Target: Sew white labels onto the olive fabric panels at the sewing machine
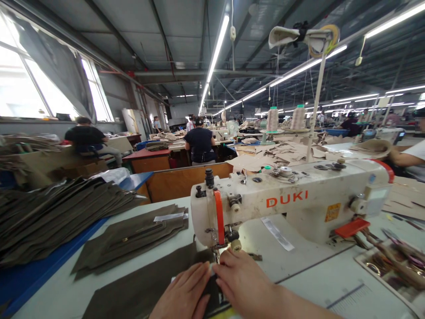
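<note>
A dark olive fabric panel (146,283) lies on the sewing machine bed, its far end under the presser foot area. My left hand (186,290) rests on this panel with fingers stretched out flat. Close beside it, my right hand (244,281) is closed, its bent fingers pressed together just below the needle area of the white sewing machine (292,190). A small white bit shows between the fingertips of both hands; what the right fingers grip is hidden. A white strip (277,233) lies on the bed behind my right hand.
Left of the machine are stacked olive pieces with a zipper (133,239) and a large pile of dark panels (59,217). At right stands a divided tray (365,259) of small parts, near scissors. Thread cones (272,119) stand behind. Other people sit farther off.
</note>
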